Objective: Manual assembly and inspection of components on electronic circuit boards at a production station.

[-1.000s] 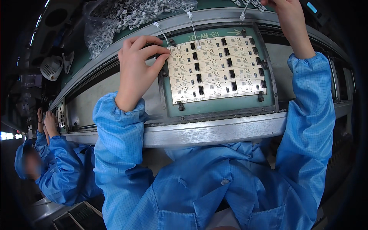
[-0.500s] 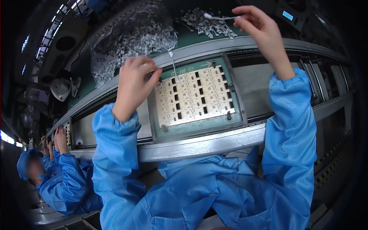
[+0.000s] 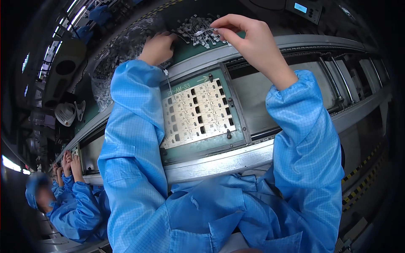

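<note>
My right hand (image 3: 255,40) is closed in a pinch on a thin white cable lead (image 3: 206,31), its connector over a loose pile of similar leads (image 3: 197,41). My left hand (image 3: 158,48) reaches across the line to the edge of the clear bag (image 3: 103,80) of white leads; its fingertips are blurred and partly hidden. Below it, a pale circuit board panel (image 3: 198,110) with black parts lies in a green carrier (image 3: 192,149). One white lead (image 3: 169,84) runs from the conveyor's far rail onto the panel's upper left. My left sleeve covers the carrier's left side.
Metal rails border the conveyor, the near rail (image 3: 223,162) close to my body. A white fan-like device (image 3: 65,113) stands left of the bag. At the far right back is a box with a lit display (image 3: 300,7). A co-worker in blue (image 3: 78,211) sits at left.
My left hand has moved forward from beside the panel to the bag and pile. My right hand, still pinching a lead, has come left and lower over the pile. The whole view has shifted somewhat.
</note>
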Demonstrator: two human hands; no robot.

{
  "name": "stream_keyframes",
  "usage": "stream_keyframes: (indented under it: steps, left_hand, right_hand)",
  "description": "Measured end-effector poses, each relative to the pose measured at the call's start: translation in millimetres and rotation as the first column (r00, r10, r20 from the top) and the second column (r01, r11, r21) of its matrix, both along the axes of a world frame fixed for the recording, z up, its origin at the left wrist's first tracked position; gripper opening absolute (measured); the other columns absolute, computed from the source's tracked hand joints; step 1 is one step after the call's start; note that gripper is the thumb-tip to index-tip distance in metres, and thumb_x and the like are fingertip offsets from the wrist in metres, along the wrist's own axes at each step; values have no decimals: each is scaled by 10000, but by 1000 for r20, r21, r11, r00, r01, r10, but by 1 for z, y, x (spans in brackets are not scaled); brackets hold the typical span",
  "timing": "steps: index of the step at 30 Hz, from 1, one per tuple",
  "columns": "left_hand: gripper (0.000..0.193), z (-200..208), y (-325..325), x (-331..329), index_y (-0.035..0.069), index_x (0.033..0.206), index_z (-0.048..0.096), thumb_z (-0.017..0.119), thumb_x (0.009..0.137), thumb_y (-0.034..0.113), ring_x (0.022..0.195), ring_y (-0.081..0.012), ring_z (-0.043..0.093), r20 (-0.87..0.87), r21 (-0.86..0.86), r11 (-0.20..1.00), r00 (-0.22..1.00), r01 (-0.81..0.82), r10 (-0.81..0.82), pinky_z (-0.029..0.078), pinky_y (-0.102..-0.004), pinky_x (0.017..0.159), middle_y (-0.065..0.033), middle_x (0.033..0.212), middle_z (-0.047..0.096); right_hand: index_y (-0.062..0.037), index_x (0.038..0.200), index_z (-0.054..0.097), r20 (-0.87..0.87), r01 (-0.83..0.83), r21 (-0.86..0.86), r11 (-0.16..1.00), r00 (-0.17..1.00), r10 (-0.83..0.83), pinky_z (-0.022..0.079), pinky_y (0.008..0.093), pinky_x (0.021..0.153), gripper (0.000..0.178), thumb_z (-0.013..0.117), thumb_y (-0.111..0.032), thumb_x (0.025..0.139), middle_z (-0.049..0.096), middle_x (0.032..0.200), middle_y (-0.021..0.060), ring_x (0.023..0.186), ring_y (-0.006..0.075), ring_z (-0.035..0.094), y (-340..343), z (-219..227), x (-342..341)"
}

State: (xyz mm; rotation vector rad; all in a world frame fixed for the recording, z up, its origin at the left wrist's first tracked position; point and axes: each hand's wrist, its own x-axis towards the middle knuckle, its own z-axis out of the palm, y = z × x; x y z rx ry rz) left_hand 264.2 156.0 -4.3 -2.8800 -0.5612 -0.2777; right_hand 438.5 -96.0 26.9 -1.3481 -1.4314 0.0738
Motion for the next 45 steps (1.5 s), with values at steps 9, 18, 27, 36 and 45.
stream_keyframes:
  steps: [9,18,27,36,45]
  left_hand:
    - [244,12,-12,2,127,1092,678,585,867,148,1028,-323,646,-52,307,947,995,92,-80,523,-484,848,-82,1048,701]
    - [103,57,-93,-114,43,986,641,674,897,82,829,-257,725,725,-27,989,684,145,-80,539,-331,692,-85,874,739]
    - [86,29,-117,-179,63,959,651,683,879,70,780,-254,687,691,43,974,698,222,-190,513,-320,739,-67,876,714]
    - [89,3,-124,-195,44,957,653,681,890,96,774,-261,652,804,-331,870,591,366,58,517,-342,696,-71,885,707]
    - [102,-3,-128,-196,68,978,659,674,907,140,815,-235,657,684,-308,898,729,314,-21,479,-323,801,-59,925,711]
  right_hand:
    - [-20,1063,692,128,-64,-17,998,990,66,552,297,748,167,647,-110,930,740,930,93,849,193,720,6,-23,-16]
    - [14,964,678,199,-188,-367,911,941,274,557,344,722,107,634,-47,887,718,870,146,800,285,704,0,-40,-61]
    - [8,913,675,339,-127,-415,901,897,283,491,328,717,78,689,-19,841,610,853,87,813,231,605,-3,-41,-74]
    - [28,913,708,244,-62,-481,875,949,201,489,277,662,95,705,4,821,613,846,79,727,161,609,1,-40,-82]
    - [3,951,727,547,50,-442,896,807,224,468,306,708,136,656,28,837,603,873,67,828,201,591,-6,-32,-83]
